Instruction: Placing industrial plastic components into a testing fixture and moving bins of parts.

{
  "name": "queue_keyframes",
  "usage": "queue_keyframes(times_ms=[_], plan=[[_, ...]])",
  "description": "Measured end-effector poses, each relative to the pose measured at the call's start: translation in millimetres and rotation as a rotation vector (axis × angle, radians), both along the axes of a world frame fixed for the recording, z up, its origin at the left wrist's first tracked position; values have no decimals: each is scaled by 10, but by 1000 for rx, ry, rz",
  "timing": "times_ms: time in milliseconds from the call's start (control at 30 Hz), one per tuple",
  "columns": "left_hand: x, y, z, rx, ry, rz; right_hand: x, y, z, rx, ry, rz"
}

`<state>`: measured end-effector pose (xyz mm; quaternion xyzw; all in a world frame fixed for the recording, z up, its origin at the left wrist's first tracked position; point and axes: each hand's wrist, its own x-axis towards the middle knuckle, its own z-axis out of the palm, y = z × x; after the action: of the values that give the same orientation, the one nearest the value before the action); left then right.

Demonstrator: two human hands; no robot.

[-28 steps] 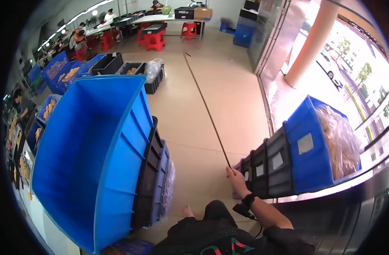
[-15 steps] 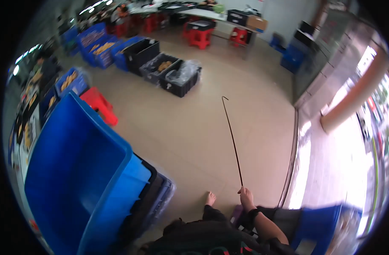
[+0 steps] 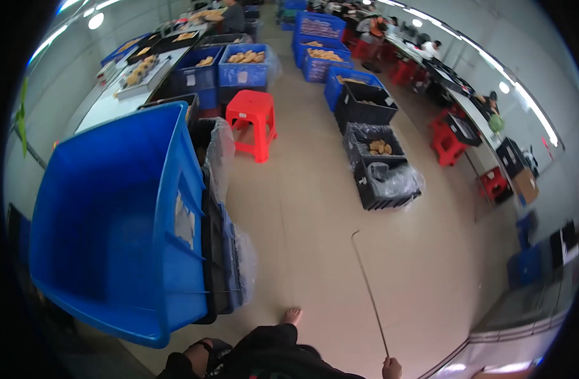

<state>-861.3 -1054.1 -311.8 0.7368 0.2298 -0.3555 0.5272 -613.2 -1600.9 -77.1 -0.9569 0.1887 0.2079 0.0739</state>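
Note:
My right hand (image 3: 392, 368) is at the lower edge, its fingers closed around the near end of a long, thin dark metal hook (image 3: 369, 285). The rod slants forward and a little left, and its bent tip (image 3: 355, 234) is over the floor, short of the nearest black crate. Whether that tip touches the floor I cannot tell. Part of a bare limb shows at the lower left, but no left hand can be made out. Nearest on my left is a big blue plastic bin (image 3: 112, 221), above dark crates (image 3: 221, 278) edged with clear plastic.
A red stool (image 3: 253, 120) stands beyond the bin. Ahead, a row of black crates (image 3: 390, 201) and blue crates (image 3: 327, 66) holds tan pieces and plastic bags. Worktables with people line the right; another white table (image 3: 106, 104) runs along the left. My bare foot (image 3: 292, 315) is on the tan floor.
My view has swung left, bringing the crate rows and left table into fuller sight. The hook, still in my right hand, and the hand itself appear lower in the picture.

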Motion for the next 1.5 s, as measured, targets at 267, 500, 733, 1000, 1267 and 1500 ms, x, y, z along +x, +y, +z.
queue_keyframes(times_ms=[267,500,733,1000,1267,1500], plan=[[1366,-370,-224,-43,93,19,885,-409,24,-60,413,104],[2822,-515,-32,-102,420,208,2672,-590,-456,25,337,312],[4840,-216,1244,-133,188,1137,5173,113,-493,-92,281,481],[5528,-145,550,-104,496,1076,7436,917,-678,-7,197,687],[7463,1729,35,417,-32,473,9025,1955,-490,-61,277,738],[10101,2771,1390,49,-134,1231,10490,2833,-725,-15,269,644]])
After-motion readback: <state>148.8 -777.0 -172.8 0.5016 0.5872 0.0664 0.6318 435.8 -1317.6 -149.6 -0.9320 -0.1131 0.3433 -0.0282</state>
